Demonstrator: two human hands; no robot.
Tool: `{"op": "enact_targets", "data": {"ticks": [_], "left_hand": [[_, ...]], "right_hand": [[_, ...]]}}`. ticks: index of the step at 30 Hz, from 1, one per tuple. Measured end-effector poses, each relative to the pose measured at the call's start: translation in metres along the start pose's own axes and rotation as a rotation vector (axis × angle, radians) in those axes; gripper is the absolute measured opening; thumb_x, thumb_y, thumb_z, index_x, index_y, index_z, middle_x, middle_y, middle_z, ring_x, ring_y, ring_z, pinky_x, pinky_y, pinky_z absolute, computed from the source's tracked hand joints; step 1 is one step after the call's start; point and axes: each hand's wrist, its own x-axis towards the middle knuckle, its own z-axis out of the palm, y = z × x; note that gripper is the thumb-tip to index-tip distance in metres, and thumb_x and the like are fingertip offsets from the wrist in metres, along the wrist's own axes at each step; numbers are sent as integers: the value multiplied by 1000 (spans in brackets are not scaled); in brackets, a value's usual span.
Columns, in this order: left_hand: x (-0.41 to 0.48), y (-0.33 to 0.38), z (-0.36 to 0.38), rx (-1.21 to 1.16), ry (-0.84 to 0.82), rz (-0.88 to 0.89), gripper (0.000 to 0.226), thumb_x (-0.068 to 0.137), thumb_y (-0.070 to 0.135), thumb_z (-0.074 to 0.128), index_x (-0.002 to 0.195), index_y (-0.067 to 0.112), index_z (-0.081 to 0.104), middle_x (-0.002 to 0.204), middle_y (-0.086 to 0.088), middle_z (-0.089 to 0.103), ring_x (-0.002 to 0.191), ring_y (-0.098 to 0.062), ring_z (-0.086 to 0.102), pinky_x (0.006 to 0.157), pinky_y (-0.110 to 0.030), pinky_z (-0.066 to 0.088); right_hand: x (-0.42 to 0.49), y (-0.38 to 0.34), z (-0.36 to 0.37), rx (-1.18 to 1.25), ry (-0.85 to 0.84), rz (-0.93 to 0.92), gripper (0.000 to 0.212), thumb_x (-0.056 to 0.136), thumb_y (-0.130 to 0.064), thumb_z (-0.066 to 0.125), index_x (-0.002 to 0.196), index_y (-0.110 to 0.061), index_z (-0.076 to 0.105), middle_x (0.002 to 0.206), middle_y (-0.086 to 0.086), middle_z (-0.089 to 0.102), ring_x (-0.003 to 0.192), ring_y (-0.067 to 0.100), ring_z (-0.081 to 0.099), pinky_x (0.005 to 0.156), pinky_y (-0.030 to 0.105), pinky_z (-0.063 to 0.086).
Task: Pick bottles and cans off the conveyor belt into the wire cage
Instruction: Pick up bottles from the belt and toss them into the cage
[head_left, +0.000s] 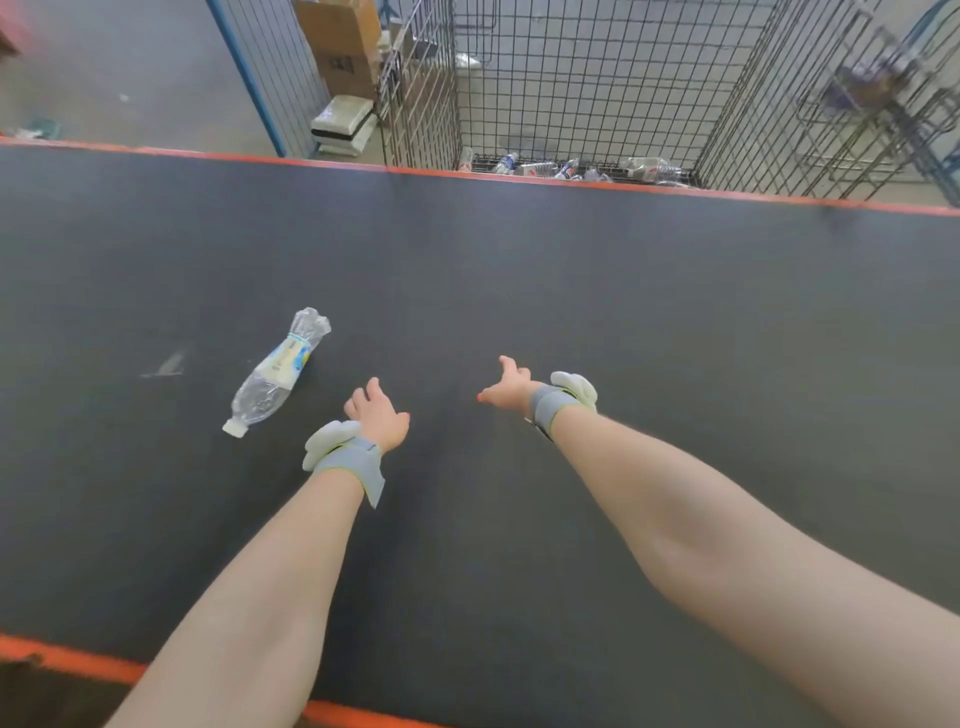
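A crushed clear plastic bottle (278, 370) with a pale label and a white cap lies on its side on the dark conveyor belt (623, 291), left of centre. My left hand (378, 415) hovers just right of the bottle's cap end, fingers apart and holding nothing, not touching it. Further right over bare belt, my right hand (506, 387) is spread, also holding nothing. Both wrists wear grey straps with white pads. The wire cage (582, 83) stands beyond the belt's far edge, with several bottles (566, 169) lying on its floor.
Orange rims (208, 154) run along the belt's far and near edges. Cardboard boxes (343, 47) and stacked white packs (345, 124) sit left of the cage beside a blue post. More wire frames (878, 98) stand at the far right.
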Motion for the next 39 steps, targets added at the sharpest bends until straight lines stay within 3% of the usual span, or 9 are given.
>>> {"op": "enact_targets", "data": {"ticks": [10, 16, 20, 25, 28, 31, 33, 35, 39], "left_hand": [[36, -29, 2, 49, 130, -93, 88, 89, 29, 62, 152, 18, 1, 156, -18, -2, 144, -34, 2, 117, -49, 11], [71, 27, 27, 79, -18, -1, 76, 93, 37, 53, 151, 17, 9, 137, -28, 37, 126, -41, 38, 109, -42, 27], [104, 104, 27, 35, -22, -10, 56, 94, 36, 51, 138, 10, 26, 134, -25, 39, 124, -40, 40, 106, -44, 31], [173, 208, 6, -414, -51, -11, 57, 94, 30, 55, 137, 5, 27, 139, -22, 37, 126, -39, 43, 97, -47, 46], [230, 282, -38, -862, -255, 40, 65, 94, 35, 56, 144, 12, 20, 145, -4, 36, 125, -31, 48, 87, -49, 52], [257, 332, -69, -914, -291, 165, 63, 95, 30, 56, 147, 10, 26, 146, -4, 38, 131, -23, 45, 90, -37, 50], [266, 342, -68, -914, -210, 165, 84, 91, 28, 61, 153, 16, 5, 154, -7, 26, 134, -22, 42, 97, -35, 46], [259, 330, -53, -888, -271, 132, 99, 92, 29, 61, 149, 23, -20, 158, -4, 11, 139, -19, 34, 108, -37, 37], [247, 289, -25, -634, -276, 92, 106, 88, 43, 62, 149, 22, -23, 160, -6, 7, 143, -27, 26, 116, -43, 26]], "right_hand": [[-6, -1, -6, 153, 14, -26, 80, 93, -29, 55, 154, -28, 3, 156, 7, 5, 136, 35, 35, 110, 46, 31], [23, 14, -45, 211, 95, 5, 80, 94, -25, 55, 153, -28, 1, 156, 9, 7, 136, 35, 37, 109, 41, 30], [59, 13, -97, 259, 178, -2, 79, 95, -22, 52, 153, -28, 0, 154, 9, 12, 131, 36, 41, 107, 41, 32], [121, 2, -158, 374, 282, -18, 78, 93, -15, 47, 153, -28, -1, 148, 14, 18, 119, 36, 50, 102, 41, 39], [161, -13, -202, 466, 422, -37, 77, 92, -16, 48, 153, -27, 1, 148, 15, 21, 122, 38, 47, 107, 46, 36], [188, -38, -239, 542, 512, -79, 76, 93, -17, 50, 153, -24, 4, 149, 16, 23, 128, 39, 43, 110, 45, 33], [196, -51, -249, 555, 501, -110, 77, 93, -16, 51, 153, -24, 4, 148, 17, 24, 129, 38, 43, 110, 44, 32], [197, -58, -247, 535, 470, -120, 78, 93, -16, 52, 153, -24, 4, 148, 18, 24, 130, 38, 42, 111, 45, 32], [184, -57, -221, 504, 401, -81, 79, 93, -17, 52, 153, -26, 1, 150, 16, 18, 133, 37, 39, 113, 45, 30]]}}
